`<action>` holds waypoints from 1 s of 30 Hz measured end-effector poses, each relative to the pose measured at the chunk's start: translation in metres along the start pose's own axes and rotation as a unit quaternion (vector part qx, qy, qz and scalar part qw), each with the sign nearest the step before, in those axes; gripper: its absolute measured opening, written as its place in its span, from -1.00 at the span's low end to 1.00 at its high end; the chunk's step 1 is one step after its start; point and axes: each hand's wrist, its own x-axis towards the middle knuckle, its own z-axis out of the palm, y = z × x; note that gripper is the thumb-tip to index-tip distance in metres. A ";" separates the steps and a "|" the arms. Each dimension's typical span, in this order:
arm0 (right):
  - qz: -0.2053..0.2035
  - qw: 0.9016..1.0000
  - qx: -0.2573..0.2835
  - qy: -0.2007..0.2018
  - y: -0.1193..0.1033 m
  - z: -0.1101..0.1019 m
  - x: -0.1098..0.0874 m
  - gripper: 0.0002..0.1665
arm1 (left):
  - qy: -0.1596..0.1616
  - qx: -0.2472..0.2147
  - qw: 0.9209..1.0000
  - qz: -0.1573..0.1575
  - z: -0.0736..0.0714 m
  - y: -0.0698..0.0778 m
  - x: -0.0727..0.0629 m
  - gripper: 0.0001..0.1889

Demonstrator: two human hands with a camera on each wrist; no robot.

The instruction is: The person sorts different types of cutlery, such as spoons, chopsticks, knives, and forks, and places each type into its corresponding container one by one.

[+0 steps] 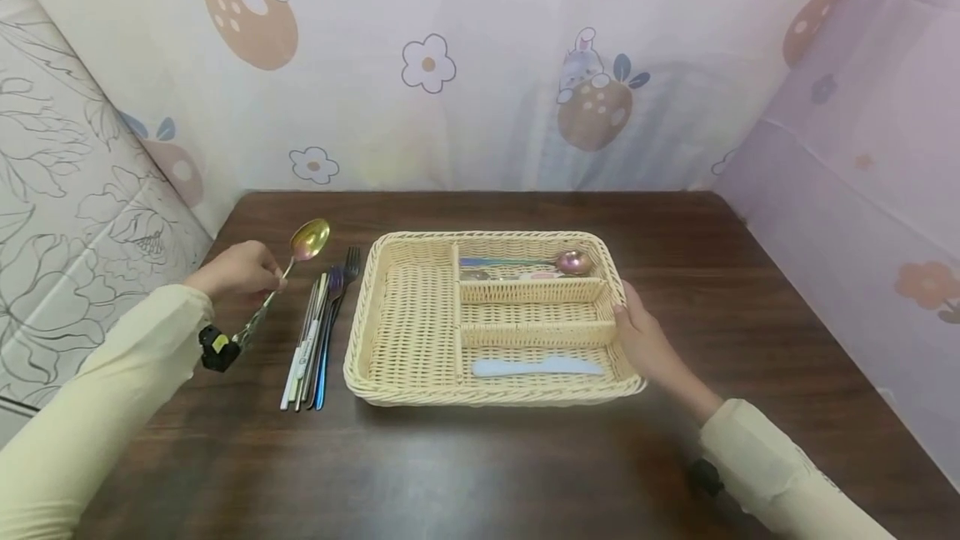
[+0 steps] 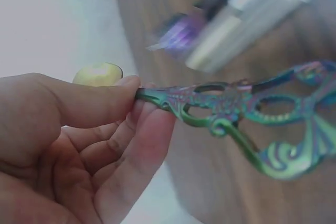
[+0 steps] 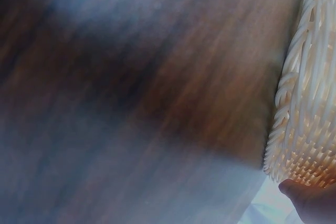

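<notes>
Between thumb and fingers my left hand (image 1: 242,267) pinches a spoon (image 1: 310,240) by its handle, left of the utensils and above the table. Its golden bowl points away from me. In the left wrist view, the openwork handle (image 2: 231,106) gleams green and purple. My right hand (image 1: 647,340) holds the right side of a cream woven basket (image 1: 495,397), with the thumb at the rim. Inside, the far right compartment has a shiny pinkish spoon (image 1: 574,262) and other partly hidden utensils. A whitish plastic knife (image 1: 537,367) lies in the near right compartment.
Left of the basket, chopsticks (image 1: 306,348), a dark fork (image 1: 351,265) and other slim utensils lie side by side on the dark wooden table (image 1: 465,473). Patterned cloth (image 1: 495,107) hangs behind the table and along both sides.
</notes>
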 end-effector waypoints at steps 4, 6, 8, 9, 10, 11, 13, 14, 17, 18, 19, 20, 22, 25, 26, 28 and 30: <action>0.012 1.000 -0.005 -0.007 0.000 0.002 0.001 -0.37 | 0.025 0.005 1.000 0.013 -0.007 0.027 0.006 -0.84; 0.018 1.000 -0.007 -0.010 0.001 0.003 0.001 -0.36 | 0.028 0.008 0.999 0.020 -0.009 0.044 0.010 -0.87; 0.013 1.000 -0.007 -0.006 0.002 0.004 0.001 -0.36 | 0.030 0.021 0.999 0.034 -0.009 0.062 0.017 -0.88; 0.009 1.000 -0.007 -0.003 0.002 0.004 0.001 -0.36 | 0.030 0.026 0.998 0.040 -0.009 0.073 0.021 -0.90; 0.005 1.000 -0.006 -0.001 0.002 0.003 0.001 -0.36 | 0.029 0.027 0.998 0.045 -0.008 0.084 0.025 -0.91; 0.000 1.000 -0.005 0.000 0.002 0.003 0.001 -0.36 | 0.026 0.027 0.998 0.049 -0.007 0.095 0.030 -0.92; -0.008 1.000 -0.004 0.002 0.002 0.001 0.001 -0.36 | 0.022 0.027 0.997 0.064 -0.004 0.118 0.041 -0.93; -0.009 1.000 -0.004 0.002 0.002 0.001 0.001 -0.36 | 0.018 0.024 0.997 0.069 -0.001 0.131 0.047 -0.94; -0.006 1.000 -0.009 0.006 0.004 -0.002 -0.002 -0.36 | -0.001 0.024 0.995 0.093 0.011 0.167 0.068 -0.96; -0.005 1.000 -0.011 0.008 0.004 -0.002 -0.004 -0.36 | -0.007 0.026 0.994 0.102 0.016 0.178 0.075 -0.97; -0.005 1.000 -0.011 0.009 0.005 -0.002 -0.005 -0.37 | -0.012 0.030 0.993 0.110 0.021 0.189 0.081 -0.98; -0.006 1.000 -0.012 0.010 0.006 -0.002 -0.006 -0.37 | -0.014 0.041 0.992 0.121 0.026 0.198 0.087 -0.98; -0.005 1.000 -0.008 0.011 0.007 -0.001 -0.007 -0.37 | -0.019 0.061 0.988 0.138 0.036 0.212 0.099 -0.92; -0.003 1.000 0.003 0.010 0.008 0.003 -0.006 -0.38 | -0.015 0.091 0.982 0.164 0.049 0.227 0.113 -0.71; 0.001 1.000 0.005 0.010 0.007 0.005 -0.006 -0.38 | -0.013 0.098 0.981 0.168 0.053 0.231 0.118 -0.69; 0.007 1.000 0.008 0.011 0.007 0.008 -0.005 -0.38 | -0.016 0.105 0.979 0.172 0.060 0.236 0.125 -0.61; 0.009 1.000 0.007 0.013 0.005 0.011 -0.003 -0.38 | -0.018 0.105 0.980 0.170 0.066 0.239 0.130 -0.61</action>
